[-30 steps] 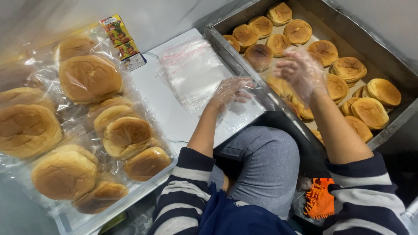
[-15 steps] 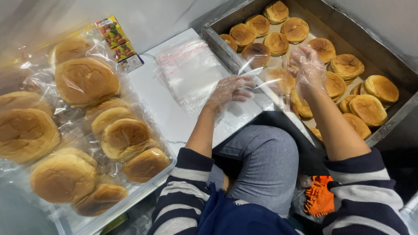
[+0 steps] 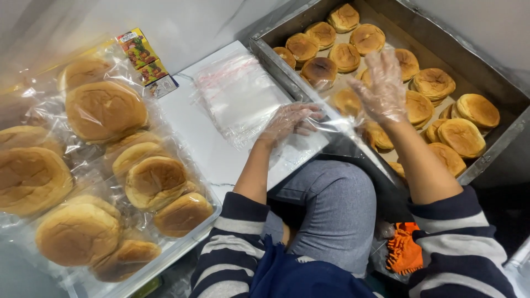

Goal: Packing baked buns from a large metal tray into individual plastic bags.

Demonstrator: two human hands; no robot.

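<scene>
My left hand [image 3: 290, 120], in a thin clear glove, pinches a clear plastic bag [image 3: 343, 126] at the near edge of a stack of clear bags [image 3: 237, 95] lying on a white board. The bag stretches rightward over the corner of a metal tray [image 3: 265, 52]. My right hand [image 3: 382, 88], also gloved, hovers with fingers spread above the round brown buns [image 3: 433, 83] in that tray. It holds nothing and is closest to a bun by the tray's near wall [image 3: 346, 101].
On the left, a white tray [image 3: 182, 243] holds several buns sealed in clear bags [image 3: 105, 110]. A colourful printed card [image 3: 144, 62] lies behind the board. My knee in grey trousers [image 3: 331, 209] and an orange cloth [image 3: 404, 251] are below.
My right hand has lifted and moved farther over the buns with fingers spread. My left hand has drawn one clear bag off the stack toward the tray.
</scene>
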